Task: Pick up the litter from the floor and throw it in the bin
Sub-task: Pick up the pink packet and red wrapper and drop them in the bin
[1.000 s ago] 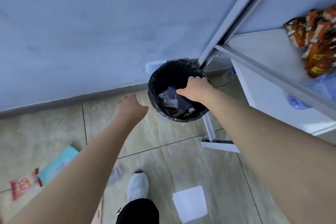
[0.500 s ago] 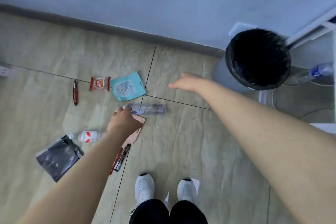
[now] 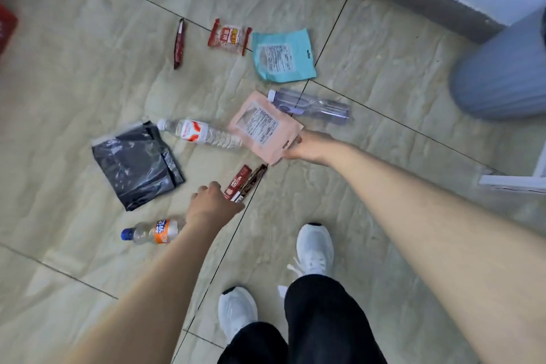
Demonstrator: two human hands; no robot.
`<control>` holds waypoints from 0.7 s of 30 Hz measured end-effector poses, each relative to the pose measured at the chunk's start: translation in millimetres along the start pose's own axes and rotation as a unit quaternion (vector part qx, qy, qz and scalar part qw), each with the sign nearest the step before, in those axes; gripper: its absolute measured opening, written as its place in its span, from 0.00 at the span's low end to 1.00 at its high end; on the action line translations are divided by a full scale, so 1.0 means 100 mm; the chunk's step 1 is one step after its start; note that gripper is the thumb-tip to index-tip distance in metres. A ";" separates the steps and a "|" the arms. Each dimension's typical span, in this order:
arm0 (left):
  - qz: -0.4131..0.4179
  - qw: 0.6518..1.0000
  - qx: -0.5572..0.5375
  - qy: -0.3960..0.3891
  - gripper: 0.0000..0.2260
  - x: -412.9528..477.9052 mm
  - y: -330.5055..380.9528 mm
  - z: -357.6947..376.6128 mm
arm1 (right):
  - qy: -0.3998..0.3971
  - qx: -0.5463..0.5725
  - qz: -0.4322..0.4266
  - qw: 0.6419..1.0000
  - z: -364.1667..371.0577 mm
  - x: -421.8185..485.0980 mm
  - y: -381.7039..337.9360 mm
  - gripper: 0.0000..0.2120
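Pale beige marbled floor tiles (image 3: 88,74) with dark grout lines run up to a grey skirting board and a pale blue wall at upper right, where the ribbed grey-blue plastic bin (image 3: 502,74) stands. Litter lies scattered across the floor, from a black plastic bag (image 3: 136,162) to a teal paper pouch (image 3: 282,56). The left hand (image 3: 212,207), fingers curled, touches red-brown stick sachets (image 3: 243,182). The right hand (image 3: 313,146) pinches a corner of a pink flat pouch (image 3: 264,127), which overlaps a clear purple-tinted bottle (image 3: 313,106).
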State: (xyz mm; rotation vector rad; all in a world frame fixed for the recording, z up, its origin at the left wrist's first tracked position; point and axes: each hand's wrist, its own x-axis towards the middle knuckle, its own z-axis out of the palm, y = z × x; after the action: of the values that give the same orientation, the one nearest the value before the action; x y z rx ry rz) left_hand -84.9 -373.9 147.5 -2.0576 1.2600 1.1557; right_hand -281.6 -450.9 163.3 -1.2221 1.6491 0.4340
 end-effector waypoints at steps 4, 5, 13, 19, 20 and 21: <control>0.008 1.000 0.007 0.029 0.32 0.55 -0.16 0.50 | 0.031 -0.021 0.031 0.999 0.59 0.71 -0.04 0.37; 0.008 0.999 0.007 0.038 0.31 0.69 -0.18 0.61 | 0.058 -0.017 0.042 0.997 0.70 0.89 -0.02 0.38; 0.070 0.981 0.065 0.168 0.32 1.67 -0.18 1.24 | 0.218 0.011 0.074 0.973 0.88 2.09 0.13 0.47; 0.147 0.968 -0.013 0.201 0.13 1.83 -0.26 1.44 | 0.259 -0.045 0.097 0.960 0.99 2.28 0.17 0.51; 0.145 0.969 -0.024 0.198 0.09 1.81 -0.30 1.46 | 0.237 -0.009 0.104 0.966 1.04 2.26 0.18 0.48; 0.133 0.973 -0.041 0.186 0.07 1.79 -0.35 1.49 | 0.211 0.032 0.108 0.971 1.10 2.26 0.20 0.43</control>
State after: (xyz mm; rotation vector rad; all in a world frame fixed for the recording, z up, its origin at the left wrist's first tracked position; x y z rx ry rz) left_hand -75.9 -336.7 -84.2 -2.2951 1.7358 0.9697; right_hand -242.5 -475.0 -84.2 -1.1436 2.1558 0.2587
